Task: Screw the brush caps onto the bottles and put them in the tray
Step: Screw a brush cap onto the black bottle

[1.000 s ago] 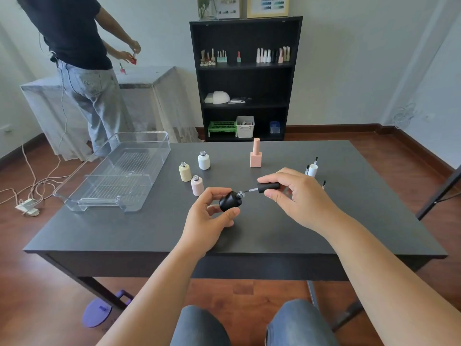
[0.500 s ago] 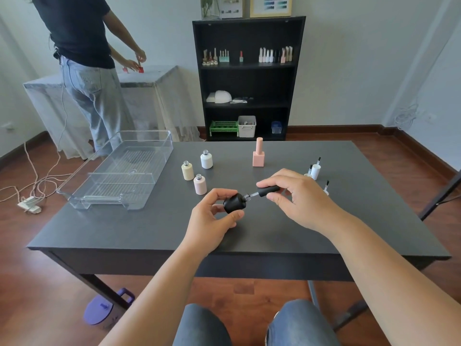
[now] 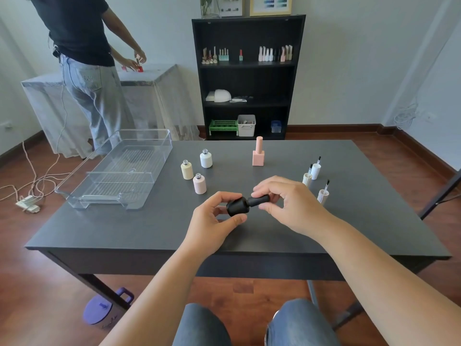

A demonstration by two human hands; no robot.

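Above the dark table [image 3: 149, 228], left hand [image 3: 212, 221] grips small, likely slippery black bottle [image 3: 237, 208]; right hand [image 3: 287, 203] pinches its brush cap [image 3: 259, 201].

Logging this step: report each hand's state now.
Left hand: closed on the round black bottle.
Right hand: closed on the slim black brush cap.

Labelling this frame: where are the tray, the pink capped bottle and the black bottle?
tray [image 3: 159, 136]: head view, far rim.
pink capped bottle [image 3: 258, 158]: head view, square body.
black bottle [image 3: 237, 207]: head view, body.
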